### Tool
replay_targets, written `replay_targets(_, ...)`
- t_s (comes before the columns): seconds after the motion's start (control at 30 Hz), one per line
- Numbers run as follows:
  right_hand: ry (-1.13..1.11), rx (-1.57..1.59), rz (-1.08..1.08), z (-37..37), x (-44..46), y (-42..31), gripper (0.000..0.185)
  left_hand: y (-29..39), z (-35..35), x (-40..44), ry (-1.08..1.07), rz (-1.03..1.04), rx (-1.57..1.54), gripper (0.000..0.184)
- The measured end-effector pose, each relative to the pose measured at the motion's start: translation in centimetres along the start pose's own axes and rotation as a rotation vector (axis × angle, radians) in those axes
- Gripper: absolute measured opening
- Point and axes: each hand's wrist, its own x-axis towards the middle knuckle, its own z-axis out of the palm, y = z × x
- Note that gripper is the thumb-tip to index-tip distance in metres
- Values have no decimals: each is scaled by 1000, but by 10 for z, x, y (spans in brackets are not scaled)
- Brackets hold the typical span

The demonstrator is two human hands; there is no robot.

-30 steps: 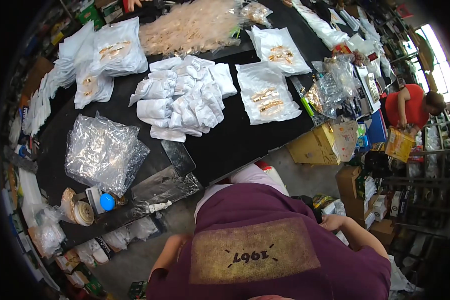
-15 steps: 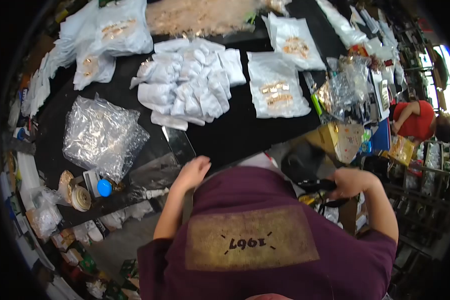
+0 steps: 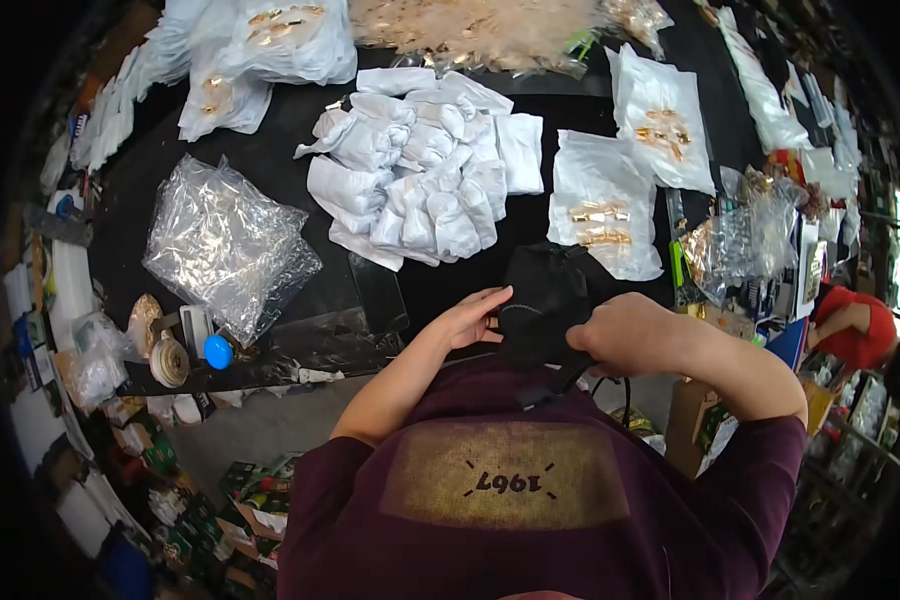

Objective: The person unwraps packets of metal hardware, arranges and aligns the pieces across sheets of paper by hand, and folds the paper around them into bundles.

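Note:
A black bag (image 3: 540,310), soft-looking with dark straps hanging below it, is held up in front of my shirt at the table's near edge. My right hand (image 3: 620,333) is closed around its right side. My left hand (image 3: 473,318) is at the bag's left side, fingers stretched towards it and fingertips at its edge; whether they press on it I cannot tell. Beyond the bag lies a heap of white wrapped packets (image 3: 410,175). To its right is a white pouch (image 3: 605,205) with gold-coloured pieces on it.
A crumpled clear plastic bag (image 3: 225,245) lies on the black table at left, near a blue round cap (image 3: 218,351) and a tape roll (image 3: 169,362). Another white pouch (image 3: 660,115) and clear bags (image 3: 755,235) are at right. A person in red (image 3: 855,338) is at far right.
My right hand has brought the black bag up and left, from beside my body to in front of me. My left hand has moved right to the bag. The view has shifted slightly.

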Motion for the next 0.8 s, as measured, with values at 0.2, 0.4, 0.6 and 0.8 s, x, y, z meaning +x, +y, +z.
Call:
replay_targets(0.2, -101, -23, -84, -10, 34, 23, 25, 41, -4, 26, 208, 72, 156, 62)
replay_targets(0.4, -152, 73, -120, 16, 50, 44, 33, 38, -3, 19, 371, 154, 299, 70)
replay_targets(0.6, -220, 38, -141, 30, 88, 60, 45, 19, -14, -24, 447, 247, 436, 55)
replay_targets(0.8, 898, 15, -268, -71, 25, 9, 74, 68, 1, -202, 690, 851, 616, 32)
